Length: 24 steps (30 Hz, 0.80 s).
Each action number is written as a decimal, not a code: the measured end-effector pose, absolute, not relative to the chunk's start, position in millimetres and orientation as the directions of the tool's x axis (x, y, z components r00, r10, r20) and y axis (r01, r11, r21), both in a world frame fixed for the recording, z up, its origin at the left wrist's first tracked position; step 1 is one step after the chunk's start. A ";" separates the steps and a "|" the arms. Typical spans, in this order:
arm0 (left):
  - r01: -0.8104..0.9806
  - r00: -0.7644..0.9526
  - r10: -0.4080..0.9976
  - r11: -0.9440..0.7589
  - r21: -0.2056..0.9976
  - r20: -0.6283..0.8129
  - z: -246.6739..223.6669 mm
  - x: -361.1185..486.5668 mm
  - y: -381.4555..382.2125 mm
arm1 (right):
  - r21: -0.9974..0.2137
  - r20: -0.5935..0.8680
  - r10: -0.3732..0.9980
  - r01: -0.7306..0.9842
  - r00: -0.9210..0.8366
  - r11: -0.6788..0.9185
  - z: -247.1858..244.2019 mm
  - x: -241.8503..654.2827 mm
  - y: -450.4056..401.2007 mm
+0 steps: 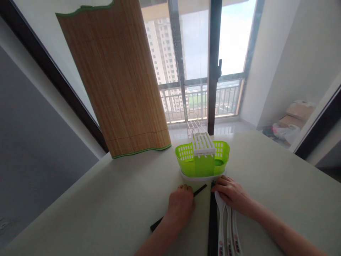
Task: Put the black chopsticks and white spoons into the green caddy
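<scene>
My left hand [181,202] is closed around a slim bundle of black chopsticks [200,190], which slants across the table and sticks out on both sides of the fist. My right hand [231,191] has its fingers curled at the far ends of a second row of black chopsticks [212,224] lying lengthwise. Right beside that row lie several white spoons [221,217], their heads partly under the right hand and their printed handles pointing toward me. Just beyond both hands stands a green cutlery basket [204,168] with a white base and a white slatted rack piece [204,143] across it.
The pale table [128,192] runs up to a window. A bamboo mat [119,81] with green edging stands against the glass at the back left. Cardboard boxes [300,109] and a white plastic bag [286,132] lie beyond the table on the right.
</scene>
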<state>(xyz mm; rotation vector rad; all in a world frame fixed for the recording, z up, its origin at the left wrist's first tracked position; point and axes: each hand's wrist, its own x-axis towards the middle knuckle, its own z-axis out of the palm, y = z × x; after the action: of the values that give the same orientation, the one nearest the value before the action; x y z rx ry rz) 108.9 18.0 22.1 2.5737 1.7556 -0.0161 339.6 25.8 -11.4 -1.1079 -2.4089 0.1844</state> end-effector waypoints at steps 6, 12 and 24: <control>0.928 0.373 0.928 -0.373 -0.005 0.008 17.3 104.9 17.8 | -0.320 0.374 0.750 0.683 -0.546 0.656 -10.0 338.8 24.5; 0.939 0.341 0.939 -0.343 -0.037 -0.043 20.1 107.2 16.2 | -0.315 0.385 0.743 0.679 -0.547 0.663 -9.6 338.3 25.2; 0.961 0.264 0.964 -0.266 0.079 0.036 50.9 84.6 17.2 | -0.332 0.368 0.757 0.684 -0.540 0.649 -9.9 337.8 24.4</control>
<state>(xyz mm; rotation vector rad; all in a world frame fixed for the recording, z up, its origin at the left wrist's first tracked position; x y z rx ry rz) 84.6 17.2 50.9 2.4650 1.8773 0.1182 337.8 24.4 -9.9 -1.1246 -2.3861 0.2023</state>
